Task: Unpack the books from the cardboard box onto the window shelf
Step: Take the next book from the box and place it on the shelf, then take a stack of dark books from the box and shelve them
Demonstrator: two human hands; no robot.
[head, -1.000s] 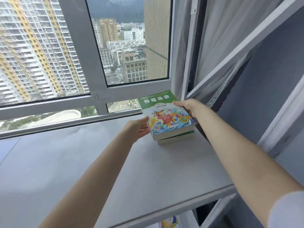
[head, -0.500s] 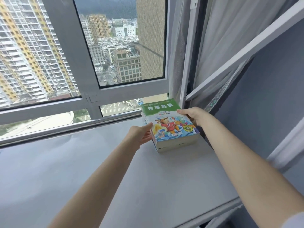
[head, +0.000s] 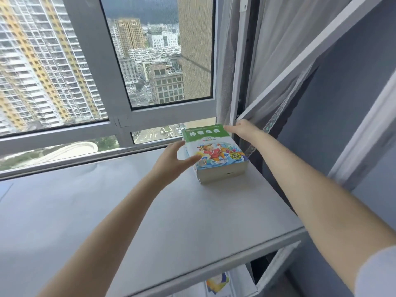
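With the left hand (head: 171, 161) and right hand (head: 243, 130) open-fingered against the book stack (head: 216, 156), an uneven nudge may skew it.

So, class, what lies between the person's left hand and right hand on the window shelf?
The head view shows the stack of books, lying flat on the window shelf. The left hand is at its left side, the right hand at its far corner.

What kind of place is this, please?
Probably a room high up in an apartment building: the window looks down on tower blocks, a sheer curtain hangs at the right, and children's books lie stacked on the wide window shelf.
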